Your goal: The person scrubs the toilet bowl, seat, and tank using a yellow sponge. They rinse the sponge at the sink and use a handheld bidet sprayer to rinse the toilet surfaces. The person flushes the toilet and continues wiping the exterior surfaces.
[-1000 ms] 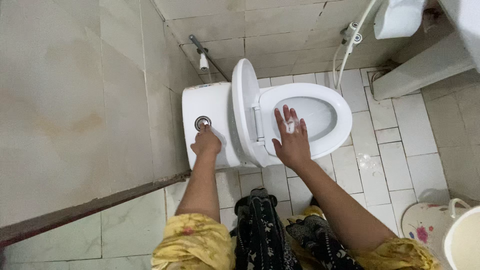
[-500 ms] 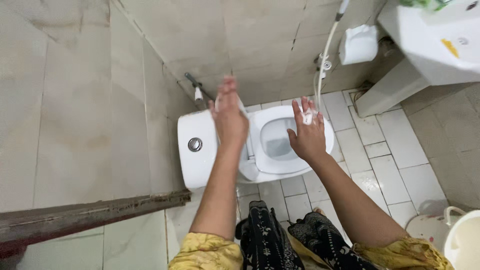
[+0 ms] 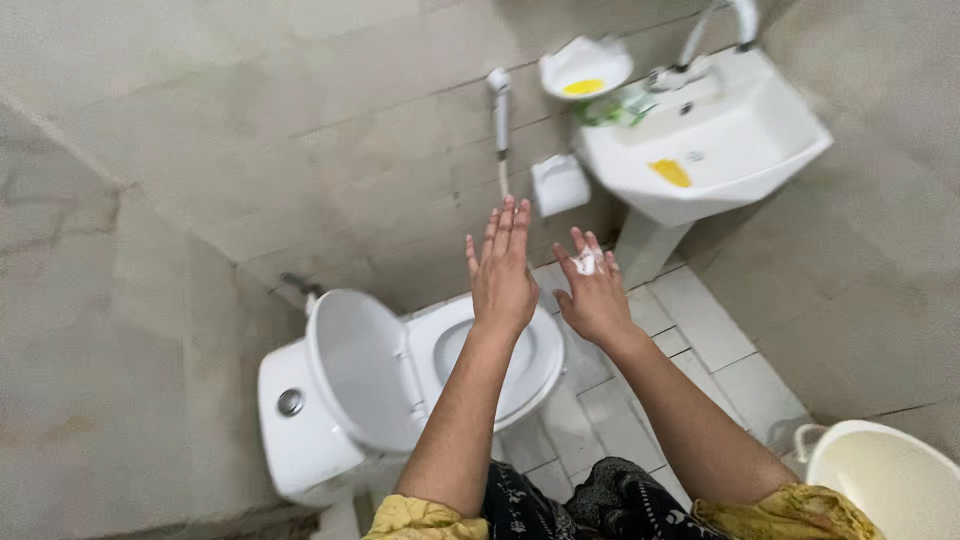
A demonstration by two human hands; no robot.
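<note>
My left hand (image 3: 502, 272) is raised in the air with fingers spread and holds nothing. It hovers above the white toilet (image 3: 400, 380), whose lid stands up. My right hand (image 3: 592, 292) is lifted beside it, fingers apart, with a small white scrap of tissue (image 3: 587, 263) stuck on or pinched at its fingers. Both hands point toward the tiled wall, below the toilet paper roll (image 3: 559, 185) and the hand sprayer (image 3: 499, 115).
A white pedestal sink (image 3: 740, 150) with a yellow item in its basin is at the upper right. A soap dish (image 3: 585, 68) hangs on the wall. A cream bucket (image 3: 885, 480) stands at the lower right on the tiled floor.
My left hand left the flush button on the tank and rose into the air. Both hands lifted away from the bowl, and the view swung right toward the sink.
</note>
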